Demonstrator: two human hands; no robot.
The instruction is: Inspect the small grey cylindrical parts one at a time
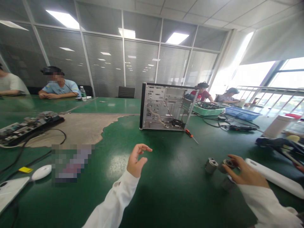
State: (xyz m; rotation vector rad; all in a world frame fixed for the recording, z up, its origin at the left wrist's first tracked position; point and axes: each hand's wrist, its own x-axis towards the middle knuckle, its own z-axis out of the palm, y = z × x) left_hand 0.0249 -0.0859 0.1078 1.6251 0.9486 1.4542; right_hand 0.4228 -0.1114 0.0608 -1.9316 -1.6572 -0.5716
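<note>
My left hand [138, 160] hovers over the green table [166, 177], its fingers curved and thumb apart, with nothing between them. At the right, my right hand [249, 172] has thumb and fingers around a small metal cylinder [228, 163], partly hidden by the fingers. A similar metal cylinder [212, 166] stands just left of it. Another blurred cylindrical piece [228, 184] shows under the hand. Beyond both hands stands an opened computer case [166, 107], its bare metal inside and loose wires facing me. An orange-handled screwdriver [189, 133] lies at its lower right corner.
A long white object [275, 179] lies beside my right hand. Green [209, 111] and blue baskets [242, 114] sit at the back right, near cables. At left are a power strip [30, 125], a white mouse [42, 172] and a phone [13, 191]. Several people sit around.
</note>
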